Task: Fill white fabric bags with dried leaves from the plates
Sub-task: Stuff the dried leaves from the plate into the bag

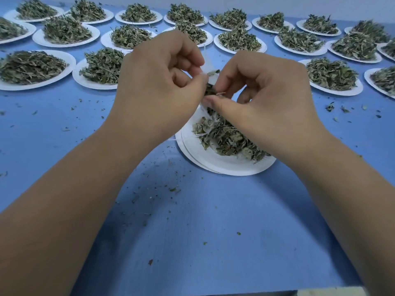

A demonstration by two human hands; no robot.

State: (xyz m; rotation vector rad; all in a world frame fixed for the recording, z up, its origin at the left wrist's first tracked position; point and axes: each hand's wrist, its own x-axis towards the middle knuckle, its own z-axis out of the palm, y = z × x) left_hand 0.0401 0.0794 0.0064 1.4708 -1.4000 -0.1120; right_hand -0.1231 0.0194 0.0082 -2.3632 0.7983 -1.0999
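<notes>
I read this as the stuffing step. Both of my hands meet just above the near paper plate [224, 167], with the white fabric bag [207, 66] caught between them. My left hand [158, 86] is curled, thumb and fingertips pinching the bag's edge. I take that to be holding the mouth apart, though most of the bag is hidden behind the fingers. My right hand [265, 95] is curled too, its thumb and forefinger nipping a small wad of dried leaves [209, 89] right at the opening.

Directly under my right wrist, a loose pile of leaves [226, 139] lies on the plate, so I judge this bag is only part filled.

The next move calls for pushing the wad down past the rim without the left pinch slipping, then dropping the right hand straight to the pile for another pinch. Crumbs speckle the blue tabletop [192, 231] below my forearms. Beyond my knuckles sit many heaped plates [94, 84], untouched.
</notes>
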